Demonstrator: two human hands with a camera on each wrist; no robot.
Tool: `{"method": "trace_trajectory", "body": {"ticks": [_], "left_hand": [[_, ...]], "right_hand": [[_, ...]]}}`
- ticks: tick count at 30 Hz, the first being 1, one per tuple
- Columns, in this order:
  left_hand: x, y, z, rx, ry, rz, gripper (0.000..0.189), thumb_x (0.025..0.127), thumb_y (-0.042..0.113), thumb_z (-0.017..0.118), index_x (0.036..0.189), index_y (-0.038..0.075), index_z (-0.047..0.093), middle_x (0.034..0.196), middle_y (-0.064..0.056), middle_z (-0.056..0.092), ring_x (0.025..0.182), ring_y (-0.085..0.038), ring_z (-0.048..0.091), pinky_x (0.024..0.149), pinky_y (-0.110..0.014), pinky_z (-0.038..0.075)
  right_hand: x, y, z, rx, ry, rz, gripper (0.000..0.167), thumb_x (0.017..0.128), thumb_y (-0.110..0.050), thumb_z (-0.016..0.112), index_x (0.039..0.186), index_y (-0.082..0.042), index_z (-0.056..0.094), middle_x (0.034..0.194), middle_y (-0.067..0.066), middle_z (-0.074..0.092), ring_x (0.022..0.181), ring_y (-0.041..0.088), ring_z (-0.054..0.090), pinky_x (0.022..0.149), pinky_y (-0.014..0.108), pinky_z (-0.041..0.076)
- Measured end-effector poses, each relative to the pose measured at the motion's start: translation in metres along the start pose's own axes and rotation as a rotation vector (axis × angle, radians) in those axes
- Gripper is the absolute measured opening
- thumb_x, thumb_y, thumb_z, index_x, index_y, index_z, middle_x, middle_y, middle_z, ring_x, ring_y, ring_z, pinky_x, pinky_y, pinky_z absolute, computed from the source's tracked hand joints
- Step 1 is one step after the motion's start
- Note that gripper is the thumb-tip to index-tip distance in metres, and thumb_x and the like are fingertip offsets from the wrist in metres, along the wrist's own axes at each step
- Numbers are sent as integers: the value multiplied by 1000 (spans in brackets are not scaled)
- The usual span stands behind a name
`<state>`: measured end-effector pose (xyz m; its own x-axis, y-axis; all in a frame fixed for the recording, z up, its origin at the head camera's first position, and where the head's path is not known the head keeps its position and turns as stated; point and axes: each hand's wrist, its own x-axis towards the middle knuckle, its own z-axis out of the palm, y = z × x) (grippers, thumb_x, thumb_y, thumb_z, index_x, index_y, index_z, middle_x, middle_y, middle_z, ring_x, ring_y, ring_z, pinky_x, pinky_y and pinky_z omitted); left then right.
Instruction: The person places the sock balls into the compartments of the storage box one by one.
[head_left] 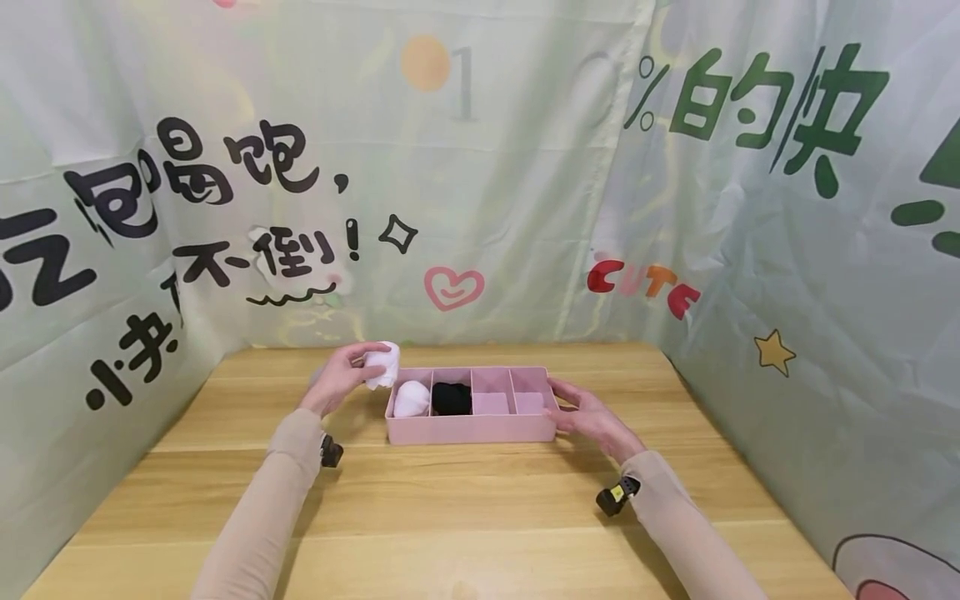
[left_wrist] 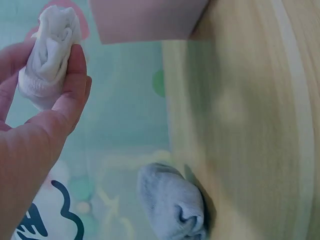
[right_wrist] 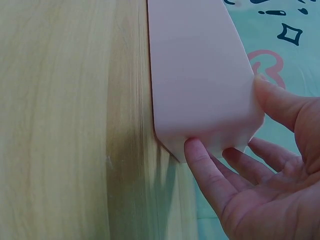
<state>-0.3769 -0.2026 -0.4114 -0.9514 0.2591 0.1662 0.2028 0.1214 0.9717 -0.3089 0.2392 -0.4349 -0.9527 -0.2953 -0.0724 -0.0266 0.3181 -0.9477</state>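
My left hand [head_left: 341, 379] holds a rolled white sock [head_left: 383, 365] between thumb and fingers, raised beside the left end of a pink divided storage box [head_left: 471, 430]. In the left wrist view the sock's folded layers [left_wrist: 52, 47] show. One rolled white sock [head_left: 412, 399] lies in the leftmost compartment, and a rolled black sock [head_left: 452, 398] fills the one beside it. The two compartments on the right hold no socks. My right hand [head_left: 596, 421] grips the box's right end, its thumb at the rim and its fingers against the end wall [right_wrist: 210, 137].
A rolled grey sock [left_wrist: 172, 202] lies on the wooden table [head_left: 480, 508], mostly hidden behind the left hand in the head view. Printed cloth [head_left: 510, 192] hangs along the table's back and sides.
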Motion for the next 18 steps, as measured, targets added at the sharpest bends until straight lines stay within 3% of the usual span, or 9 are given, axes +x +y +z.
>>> {"method": "trace_trajectory", "body": {"ticks": [5, 9, 18], "left_hand": [[-1, 6, 3, 32, -11, 15, 49, 85, -1, 71, 132, -2, 57, 141, -23, 51, 110, -15, 57, 84, -22, 53], [-1, 7, 8, 2, -23, 17, 50, 84, -2, 72, 132, -2, 57, 140, -22, 51, 109, -16, 58, 83, -23, 54], [1, 4, 27, 2, -14, 32, 50, 83, 3, 76, 130, -2, 59, 137, -22, 54, 105, -17, 62, 81, -25, 56]], "right_hand": [[1, -1, 1, -9, -1, 9, 72, 97, -11, 61, 156, -8, 21, 162, 17, 18, 144, 44, 27, 104, 46, 46], [1, 0, 1, 1, -6, 3, 72, 97, -11, 61, 156, -8, 22, 162, 17, 18, 144, 44, 27, 104, 46, 46], [0, 1, 1, 18, -11, -13, 73, 95, -12, 64, 156, -8, 23, 162, 17, 20, 143, 44, 29, 103, 46, 47]]}}
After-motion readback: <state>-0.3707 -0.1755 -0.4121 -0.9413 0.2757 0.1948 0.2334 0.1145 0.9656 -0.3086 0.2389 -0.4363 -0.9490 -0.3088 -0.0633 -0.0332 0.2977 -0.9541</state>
